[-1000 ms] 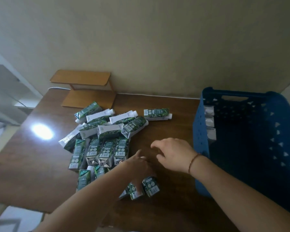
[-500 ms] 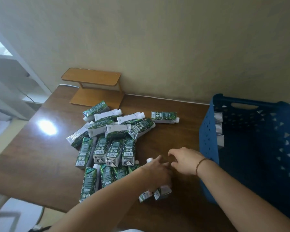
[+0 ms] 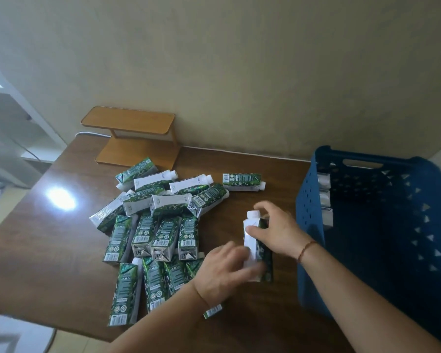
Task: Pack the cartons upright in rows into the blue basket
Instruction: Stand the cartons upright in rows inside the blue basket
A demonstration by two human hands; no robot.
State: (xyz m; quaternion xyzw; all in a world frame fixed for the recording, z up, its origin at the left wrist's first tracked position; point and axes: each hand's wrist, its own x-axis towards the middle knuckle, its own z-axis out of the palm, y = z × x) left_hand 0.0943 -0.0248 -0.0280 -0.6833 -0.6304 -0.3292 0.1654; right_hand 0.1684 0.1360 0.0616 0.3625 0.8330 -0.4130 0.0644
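Note:
Several green-and-white cartons point(image 3: 163, 225) lie in a loose pile on the brown table point(image 3: 49, 238). One carton point(image 3: 259, 247) stands upright just left of the blue basket point(image 3: 308, 225). My right hand point(image 3: 278, 231) grips this carton near its white cap. My left hand point(image 3: 229, 271) holds its lower part, blurred by motion. Another carton point(image 3: 212, 311) lies under my left wrist. Up to three white carton tops point(image 3: 325, 200) show inside the basket along its left wall. One carton point(image 3: 242, 182) lies alone at the far side of the pile.
A small wooden stand point(image 3: 135, 138) sits at the table's back edge by the wall, with a white cable point(image 3: 87, 135) behind it. The table's front edge runs near my left forearm. White shelving point(image 3: 10, 138) stands to the left.
Both hands closed on a carton from the pile's right edge and raised it upright beside the basket. The camera view also shifted slightly.

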